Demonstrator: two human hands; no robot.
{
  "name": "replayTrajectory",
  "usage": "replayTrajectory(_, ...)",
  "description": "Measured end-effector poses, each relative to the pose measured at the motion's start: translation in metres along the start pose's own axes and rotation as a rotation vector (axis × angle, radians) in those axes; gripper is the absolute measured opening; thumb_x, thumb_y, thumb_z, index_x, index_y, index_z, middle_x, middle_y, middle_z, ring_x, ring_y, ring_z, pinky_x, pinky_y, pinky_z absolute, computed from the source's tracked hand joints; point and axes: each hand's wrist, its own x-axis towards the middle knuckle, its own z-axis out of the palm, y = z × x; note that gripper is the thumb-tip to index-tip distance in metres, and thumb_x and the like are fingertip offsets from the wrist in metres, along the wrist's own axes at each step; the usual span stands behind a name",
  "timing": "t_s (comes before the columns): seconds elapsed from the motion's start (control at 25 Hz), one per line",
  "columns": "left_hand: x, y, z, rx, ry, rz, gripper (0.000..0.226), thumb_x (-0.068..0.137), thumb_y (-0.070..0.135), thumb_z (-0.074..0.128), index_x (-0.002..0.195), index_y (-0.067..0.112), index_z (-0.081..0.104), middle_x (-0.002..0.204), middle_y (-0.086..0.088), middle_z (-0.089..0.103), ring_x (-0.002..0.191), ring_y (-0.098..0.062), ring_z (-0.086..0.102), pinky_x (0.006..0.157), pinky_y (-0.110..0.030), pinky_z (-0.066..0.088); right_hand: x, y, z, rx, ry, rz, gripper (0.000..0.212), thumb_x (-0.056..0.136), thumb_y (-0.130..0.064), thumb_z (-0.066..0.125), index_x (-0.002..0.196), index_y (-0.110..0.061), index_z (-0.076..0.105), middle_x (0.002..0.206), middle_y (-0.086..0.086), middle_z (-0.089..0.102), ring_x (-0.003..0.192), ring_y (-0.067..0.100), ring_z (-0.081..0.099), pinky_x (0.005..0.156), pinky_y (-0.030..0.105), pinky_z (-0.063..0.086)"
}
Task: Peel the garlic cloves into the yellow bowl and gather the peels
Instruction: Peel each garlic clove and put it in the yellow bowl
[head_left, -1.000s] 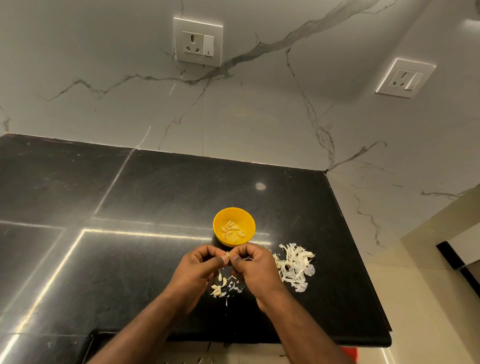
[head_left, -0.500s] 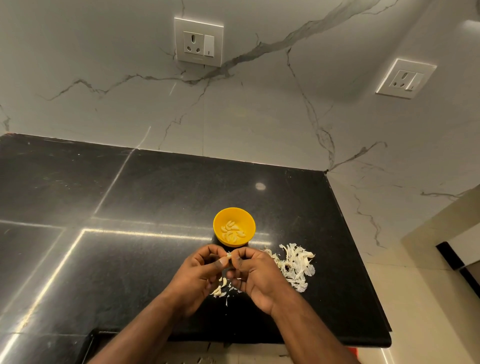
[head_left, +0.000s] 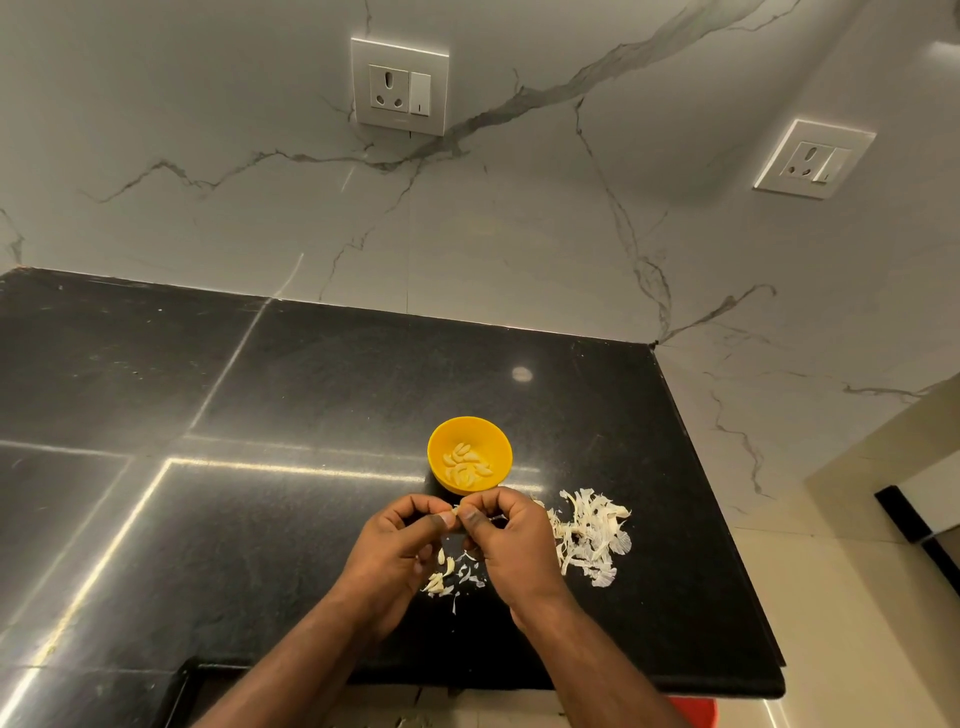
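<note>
Pale garlic clove (head_left: 456, 511) pinched between both hands' fingers (head_left: 441, 519), beside yellow bowl (head_left: 498, 441).

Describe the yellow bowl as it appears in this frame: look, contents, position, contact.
The yellow bowl is small, round and opaque, smooth like plastic, and stands upright on the black counter. Pale peeled cloves lie loose in its bottom, well below the rim. It sits just beyond the two hands, with the peel pile to its near right. Neither hand appears to touch it, though the knuckles come close to its near rim.
</note>
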Motion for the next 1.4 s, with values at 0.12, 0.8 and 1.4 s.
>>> replayTrajectory(0.12, 0.0, 0.002, 0.001, -0.044, 0.034, 0.02, 0.008, 0.087, 0.002, 0.067, 0.095, 0.002, 0.065, 0.081, -0.014, 0.066, 0.073, -0.027, 0.056, 0.061, -0.031, 0.047, -0.003, -0.002, 0.0, 0.068, -0.044, 0.005, 0.007, 0.091, -0.008, 0.071, 0.086, -0.013, 0.074, 0.079, 0.004, 0.074, 0.068, 0.012, 0.065, 0.066, 0.028, 0.054)
replayTrajectory(0.8, -0.004, 0.011, 0.001, -0.023, -0.039, -0.033, 0.009, 0.086, 0.002, 0.068, 0.095, 0.0, 0.068, 0.075, -0.011, 0.067, 0.059, -0.014, 0.061, 0.048, -0.022, 0.046, -0.002, -0.008, -0.01, -0.074, -0.222, -0.001, 0.01, 0.097, -0.005, 0.059, 0.09, -0.009, 0.065, 0.074, 0.0, 0.067, 0.066, 0.008, 0.061, 0.064, 0.025, 0.051)
replayTrajectory(1.4, -0.005, 0.013, -0.002, 0.034, -0.053, -0.064, 0.02, 0.088, 0.005, 0.066, 0.107, -0.002, 0.067, 0.069, -0.008, 0.065, 0.05, -0.008, 0.046, 0.044, -0.019, 0.038, -0.005, -0.008, -0.015, -0.222, -0.198, -0.043, 0.009, 0.096, -0.013, 0.063, 0.09, -0.019, 0.067, 0.082, -0.003, 0.07, 0.071, 0.005, 0.062, 0.068, 0.024, 0.053)
